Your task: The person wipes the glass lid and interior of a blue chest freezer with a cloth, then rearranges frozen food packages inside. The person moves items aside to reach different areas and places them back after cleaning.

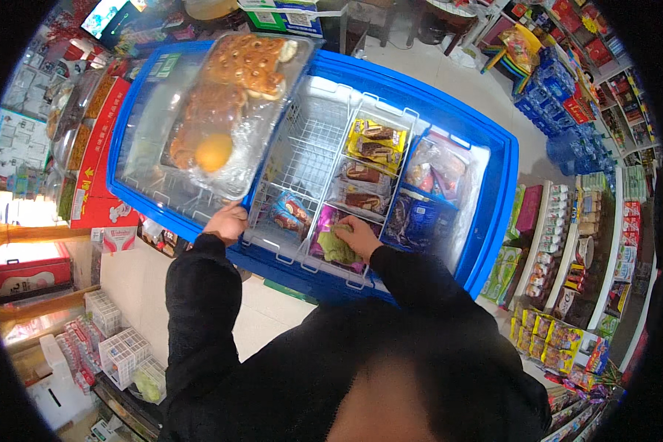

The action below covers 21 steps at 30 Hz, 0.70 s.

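Note:
A blue chest freezer point(497, 166) stands before me with its right part uncovered. My left hand point(227, 223) is at the near edge of its transparent sliding lid point(143, 149), fingers bent against the blue frame. On the lid lies a plastic-wrapped tray of bread point(248, 66) with a round orange-yellow thing point(214, 152). My right hand point(358, 236) reaches into a white wire basket and grips a green cloth point(337, 247) over purple packets point(327, 216). Behind it are brown ice-cream packets point(361, 185) and yellow packets point(377, 145); a blue packet point(291, 214) lies to the left.
Blue bags point(420, 221) and a clear bag point(436, 168) fill the freezer's right compartments. Shelves of goods point(552, 243) curve along the right, below shrink-wrapped bottles point(552, 83). A red box point(102, 160) stands left of the freezer, and white baskets point(124, 353) are at the lower left.

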Each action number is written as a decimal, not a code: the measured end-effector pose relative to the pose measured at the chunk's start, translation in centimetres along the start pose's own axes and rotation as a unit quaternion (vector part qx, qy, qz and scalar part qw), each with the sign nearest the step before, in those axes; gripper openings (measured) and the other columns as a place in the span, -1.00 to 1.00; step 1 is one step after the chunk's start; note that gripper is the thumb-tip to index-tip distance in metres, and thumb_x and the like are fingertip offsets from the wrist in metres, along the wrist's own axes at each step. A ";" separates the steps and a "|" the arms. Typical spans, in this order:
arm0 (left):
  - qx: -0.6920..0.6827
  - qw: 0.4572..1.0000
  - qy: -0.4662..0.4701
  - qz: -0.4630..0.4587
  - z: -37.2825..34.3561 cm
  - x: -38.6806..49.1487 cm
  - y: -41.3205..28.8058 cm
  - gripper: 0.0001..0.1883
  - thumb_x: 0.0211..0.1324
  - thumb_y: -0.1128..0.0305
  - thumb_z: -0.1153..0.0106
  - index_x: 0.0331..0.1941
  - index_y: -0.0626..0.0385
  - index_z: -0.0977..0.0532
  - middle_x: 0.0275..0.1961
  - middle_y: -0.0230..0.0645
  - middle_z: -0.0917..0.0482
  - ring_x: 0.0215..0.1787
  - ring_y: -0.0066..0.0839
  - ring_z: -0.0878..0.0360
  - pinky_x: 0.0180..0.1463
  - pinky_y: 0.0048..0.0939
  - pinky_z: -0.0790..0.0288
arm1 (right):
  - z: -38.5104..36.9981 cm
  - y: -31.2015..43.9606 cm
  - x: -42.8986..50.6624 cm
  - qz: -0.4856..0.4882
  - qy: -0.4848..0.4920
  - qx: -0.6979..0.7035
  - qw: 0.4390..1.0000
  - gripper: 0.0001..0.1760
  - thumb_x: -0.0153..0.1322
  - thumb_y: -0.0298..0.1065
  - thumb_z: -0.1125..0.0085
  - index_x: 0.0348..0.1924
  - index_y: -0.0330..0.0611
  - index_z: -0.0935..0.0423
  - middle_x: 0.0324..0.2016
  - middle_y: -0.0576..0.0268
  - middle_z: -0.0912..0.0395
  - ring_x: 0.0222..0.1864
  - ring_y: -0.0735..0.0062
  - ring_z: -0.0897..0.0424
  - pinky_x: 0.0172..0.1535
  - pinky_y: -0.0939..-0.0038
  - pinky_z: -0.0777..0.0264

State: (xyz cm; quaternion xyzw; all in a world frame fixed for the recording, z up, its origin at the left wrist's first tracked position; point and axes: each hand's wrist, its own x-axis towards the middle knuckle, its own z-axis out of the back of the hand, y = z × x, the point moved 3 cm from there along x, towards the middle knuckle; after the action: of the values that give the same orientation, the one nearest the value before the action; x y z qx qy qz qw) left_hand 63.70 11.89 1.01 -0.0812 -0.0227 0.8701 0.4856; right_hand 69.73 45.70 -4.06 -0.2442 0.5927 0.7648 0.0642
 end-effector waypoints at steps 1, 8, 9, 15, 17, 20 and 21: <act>-0.017 0.999 0.020 0.022 0.5 0.0 -0.1 -0.89 -0.17 0.39 -0.14 -0.45 0.01 -0.56 -0.31 -0.38 -0.56 -0.05 -0.33 -0.53 0.28 -0.20 -0.33 | -0.2 -0.3 -0.8 -0.030 -0.007 0.018 0.999 -0.61 0.36 -0.12 -0.28 -0.16 -0.28 -0.51 -0.27 0.04 -0.57 -0.20 0.33 -0.55 -0.10 0.32 -0.43; -0.428 0.842 -0.198 0.261 0.1 3.8 -12.8 -0.29 0.06 0.29 -0.24 0.31 0.17 -0.25 0.30 -0.05 -0.33 0.38 -0.08 -0.22 0.44 -0.17 -0.08 | -4.0 1.3 -3.8 -0.052 0.024 0.305 0.951 -0.59 0.48 -0.15 -0.17 0.04 -0.27 -0.39 -0.14 0.20 -0.49 -0.13 0.51 -0.48 -0.07 0.45 -0.40; -0.495 0.797 -0.247 0.243 -0.7 5.0 -15.2 -0.22 0.09 0.28 -0.26 0.37 0.19 -0.15 0.36 -0.03 -0.24 0.42 -0.07 -0.15 0.45 -0.20 -0.05 | -4.6 1.9 -4.3 -0.030 0.044 0.354 0.934 -0.58 0.50 -0.14 -0.14 0.06 -0.26 -0.38 -0.12 0.20 -0.49 -0.12 0.52 -0.47 -0.05 0.46 -0.40; -0.659 0.542 -0.342 0.393 -6.4 6.0 -20.9 -0.43 0.11 0.45 -0.17 0.24 0.23 -0.31 0.22 -0.03 -0.41 0.29 -0.12 -0.35 0.34 -0.21 -0.21 | -3.7 3.5 -5.2 -0.051 0.241 0.378 0.892 -0.42 0.50 -0.02 -0.09 0.23 -0.26 -0.33 0.20 0.09 -0.40 0.24 0.31 -0.38 0.27 0.31 -0.27; -0.380 0.731 -0.406 0.396 -5.8 4.1 -18.4 -0.43 -0.03 0.57 -0.14 0.18 0.14 -0.39 0.18 -0.03 -0.46 0.26 -0.07 -0.38 0.32 -0.17 -0.25 | 0.5 2.6 -3.0 0.045 0.250 0.085 0.964 -0.40 0.48 -0.02 -0.13 0.24 -0.27 -0.35 0.22 0.04 -0.41 0.25 0.26 -0.39 0.29 0.29 -0.26; -0.238 0.826 -0.303 0.413 -5.5 0.1 -14.6 -0.40 -0.19 0.61 -0.14 0.10 0.06 -0.44 0.15 -0.02 -0.47 0.21 0.03 -0.40 0.30 -0.11 -0.27 | 9.4 1.1 4.6 0.245 0.039 -0.202 0.948 -0.46 0.41 -0.12 -0.23 0.11 -0.32 -0.45 0.14 -0.11 -0.45 0.15 0.05 -0.48 0.19 0.23 -0.36; -0.225 0.838 -0.268 0.419 -5.5 -0.8 -13.9 -0.40 -0.21 0.60 -0.14 0.08 0.05 -0.45 0.14 -0.01 -0.47 0.19 0.06 -0.40 0.29 -0.08 -0.28 | 12.4 0.0 7.9 0.176 -0.013 -0.232 0.957 -0.42 0.37 -0.13 -0.25 0.14 -0.33 -0.42 0.13 -0.17 -0.43 0.18 -0.07 -0.44 0.24 0.21 -0.30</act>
State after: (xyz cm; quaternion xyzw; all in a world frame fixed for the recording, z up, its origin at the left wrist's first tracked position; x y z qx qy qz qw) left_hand 76.75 18.30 -2.68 0.0460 -0.3106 0.9492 0.0184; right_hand 59.17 55.88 -5.42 -0.1343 0.4319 0.8834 -0.1228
